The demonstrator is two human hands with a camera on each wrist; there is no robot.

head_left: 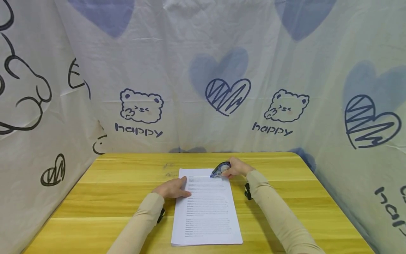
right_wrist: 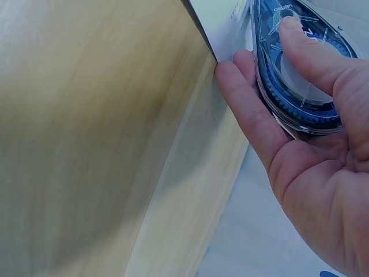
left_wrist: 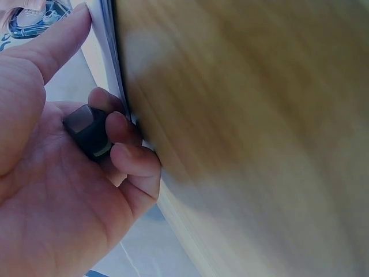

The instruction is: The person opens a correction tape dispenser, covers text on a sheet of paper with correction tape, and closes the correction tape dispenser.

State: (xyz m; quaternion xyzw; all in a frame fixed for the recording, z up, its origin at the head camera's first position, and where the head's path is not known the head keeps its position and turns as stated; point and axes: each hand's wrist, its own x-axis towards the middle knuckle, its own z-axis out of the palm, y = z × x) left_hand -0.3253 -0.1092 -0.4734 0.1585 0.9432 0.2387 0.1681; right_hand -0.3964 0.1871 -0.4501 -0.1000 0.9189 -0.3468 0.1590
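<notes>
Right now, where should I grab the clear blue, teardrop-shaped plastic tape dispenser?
Pinch the dispenser by the flat faces of its wide, round end, probably coming from the right, like the right hand: its narrow tip points left, at the white printed paper, needing room.

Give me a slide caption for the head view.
Right hand holds a tape dispenser near the top of the paper; left hand rests on its left edge.

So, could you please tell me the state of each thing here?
Paper, stacked, flat, print up.
Tape, held, tip at the paper.
Dark piece, held.
Left hand, gripping the dark piece, thumb on paper.
Right hand, pinching the tape.
Cloth, hanging, creased.
</notes>
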